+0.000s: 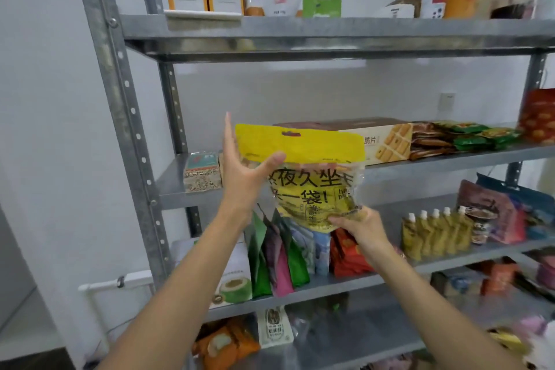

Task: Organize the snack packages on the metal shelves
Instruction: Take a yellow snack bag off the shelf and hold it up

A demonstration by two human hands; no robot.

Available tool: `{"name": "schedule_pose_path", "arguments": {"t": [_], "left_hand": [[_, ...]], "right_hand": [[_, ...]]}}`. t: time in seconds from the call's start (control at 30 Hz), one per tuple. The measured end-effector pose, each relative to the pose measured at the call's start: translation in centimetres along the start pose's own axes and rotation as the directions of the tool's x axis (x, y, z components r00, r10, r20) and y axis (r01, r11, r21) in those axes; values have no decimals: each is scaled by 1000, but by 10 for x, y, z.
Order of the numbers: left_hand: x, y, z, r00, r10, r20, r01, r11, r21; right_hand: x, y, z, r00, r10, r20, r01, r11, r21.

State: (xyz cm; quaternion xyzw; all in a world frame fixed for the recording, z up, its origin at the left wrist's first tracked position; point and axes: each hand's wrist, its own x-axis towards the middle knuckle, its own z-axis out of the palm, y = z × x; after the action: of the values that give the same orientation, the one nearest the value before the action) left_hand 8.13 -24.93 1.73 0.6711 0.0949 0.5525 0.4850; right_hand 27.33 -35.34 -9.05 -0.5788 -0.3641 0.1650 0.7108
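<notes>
Head view, yellow bag, left hand top, right hand bottom

A single wide-angle camera on the person's head looks forward at close range from near the left end of the metal shelves, both forearms rising from the bottom edge to the left hand and right hand, which hold a yellow snack bag at mid-frame.
</notes>
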Motion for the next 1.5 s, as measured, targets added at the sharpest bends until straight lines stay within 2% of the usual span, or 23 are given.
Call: {"name": "schedule_pose_path", "arguments": {"t": [0.07,0.1,0.17,0.23,0.37,0.43,0.5,0.53,0.57,0.6,0.63,0.67,0.7,0.77,0.87,0.93,0.97,1.03,1.1,1.17,1.23,1.37,1.5], "left_hand": [[12,5,-2,995,5,96,2,997,-74],[15,5,-2,995,-14,101,26,992,-120],[15,2,3,995,-88,55,100,963,-251],[11,-3,12,991,-135,15,131,928,-348],[6,-10,30,997,-79,7,76,928,-364],[4,-10,38,999,-51,18,54,930,-363],[3,-11,44,999,-51,11,52,929,-367],[2,-13,47,999,-33,-5,30,954,-299],[1,-16,49,999,22,-36,-26,993,-119],[-1,-18,52,993,109,-46,-102,984,144],[-3,-21,56,976,220,-12,-199,906,374],[-6,-24,60,945,325,42,-301,813,497],[-8,-25,64,915,390,106,-384,754,534],[-14,-20,69,865,429,259,-501,717,485],[-21,-10,67,779,306,548,-538,775,332],[-21,-5,69,733,286,617,-584,729,357],[-20,-5,73,727,319,608,-621,684,383],[-15,-9,82,753,421,505,-644,628,437],[-12,-9,93,825,454,338,-565,691,450],[-11,-7,103,894,408,186,-447,777,444],[-9,-6,113,918,383,101,-381,786,487],[-4,-7,124,914,402,53,-357,734,578],[-4,-7,129,882,466,64,-422,724,546]], "right_hand": [[2,6,-6,995,-82,-60,80,996,-41],[3,8,-8,987,-132,-89,127,990,-68],[6,10,-13,965,-241,-105,219,958,-186],[8,10,-16,925,-372,-77,323,878,-353],[13,7,-23,856,-511,-71,388,728,-566],[18,11,-28,803,-594,-52,439,648,-623],[23,15,-35,773,-631,-59,455,617,-642],[26,16,-38,774,-629,-71,449,625,-638],[28,16,-41,781,-619,-78,444,639,-628],[28,15,-42,789,-609,-85,433,648,-626],[27,12,-44,787,-610,-91,425,644,-636],[26,9,-45,778,-621,-100,421,632,-651],[25,7,-45,773,-625,-108,420,632,-651],[25,4,-49,788,-599,-142,400,673,-622],[32,10,-60,815,-546,-194,339,720,-605],[35,17,-66,834,-506,-217,302,750,-589],[36,20,-68,844,-483,-234,283,771,-570],[35,25,-70,855,-438,-277,245,813,-529],[32,28,-71,862,-419,-287,235,830,-506],[29,33,-70,867,-417,-273,244,833,-497],[27,36,-69,878,-396,-269,230,842,-488],[24,36,-69,892,-361,-272,209,863,-460],[20,35,-72,936,-265,-231,167,914,-371]]}}
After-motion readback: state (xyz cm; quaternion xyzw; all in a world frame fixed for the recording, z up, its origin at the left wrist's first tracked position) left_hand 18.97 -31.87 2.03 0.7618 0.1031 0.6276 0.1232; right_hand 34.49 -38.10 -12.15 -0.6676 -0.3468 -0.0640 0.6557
